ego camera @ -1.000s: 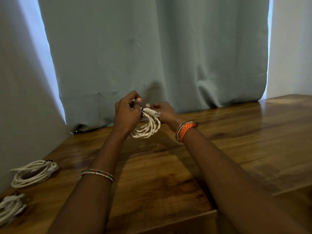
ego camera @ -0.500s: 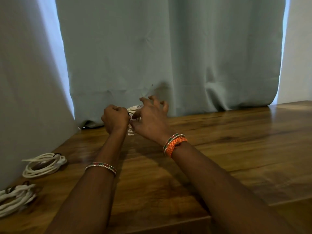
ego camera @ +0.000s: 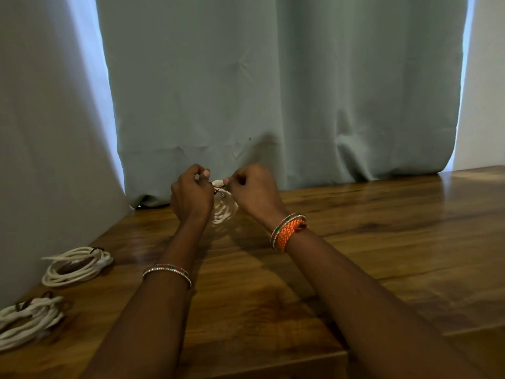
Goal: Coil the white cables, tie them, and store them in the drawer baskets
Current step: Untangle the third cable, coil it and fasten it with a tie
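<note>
Two hands meet at the frame's centre over the worktop [ego camera: 355, 242]. Half a second ago the right hand [ego camera: 254, 192] covered the left hand [ego camera: 191, 196] and hid the coiled white cable [ego camera: 224, 210]; now they sit apart, each pinching an end of a thin dark tie [ego camera: 218, 189] at the coil's top, the coil hanging between them. At lower left, two tied coils [ego camera: 78, 265] [ego camera: 28, 320] lie on the worktop. No writing is readable.

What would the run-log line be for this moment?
step: tying coil | left hand: pinches dark tie | right hand: pinches tie | white cable coil: held above table
</note>
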A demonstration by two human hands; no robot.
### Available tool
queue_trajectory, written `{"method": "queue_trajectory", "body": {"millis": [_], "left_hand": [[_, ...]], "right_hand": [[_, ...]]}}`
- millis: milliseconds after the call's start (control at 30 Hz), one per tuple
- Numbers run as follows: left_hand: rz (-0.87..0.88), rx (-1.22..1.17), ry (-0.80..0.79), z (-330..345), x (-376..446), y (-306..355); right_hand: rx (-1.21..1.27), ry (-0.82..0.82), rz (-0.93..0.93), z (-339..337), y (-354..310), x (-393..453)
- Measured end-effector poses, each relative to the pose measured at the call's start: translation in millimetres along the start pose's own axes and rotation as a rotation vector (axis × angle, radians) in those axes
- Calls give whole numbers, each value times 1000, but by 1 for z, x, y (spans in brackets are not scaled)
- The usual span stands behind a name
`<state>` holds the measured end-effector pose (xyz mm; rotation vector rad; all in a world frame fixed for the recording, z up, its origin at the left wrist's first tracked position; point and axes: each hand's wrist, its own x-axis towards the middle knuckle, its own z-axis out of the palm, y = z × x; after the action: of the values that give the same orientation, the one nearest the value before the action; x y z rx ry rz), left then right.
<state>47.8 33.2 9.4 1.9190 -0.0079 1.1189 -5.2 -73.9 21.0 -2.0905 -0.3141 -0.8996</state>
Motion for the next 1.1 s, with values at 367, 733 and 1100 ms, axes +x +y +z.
{"method": "queue_trajectory", "body": {"millis": [367, 733, 1100], "left_hand": [[104, -92, -184, 12, -9, 8], [196, -202, -229, 9, -13, 25], [297, -210, -232, 13, -14, 27]], "right_hand": [[1027, -162, 499, -10, 8, 8], [376, 268, 214, -8, 19, 11], [302, 268, 140, -13, 24, 14]]}}
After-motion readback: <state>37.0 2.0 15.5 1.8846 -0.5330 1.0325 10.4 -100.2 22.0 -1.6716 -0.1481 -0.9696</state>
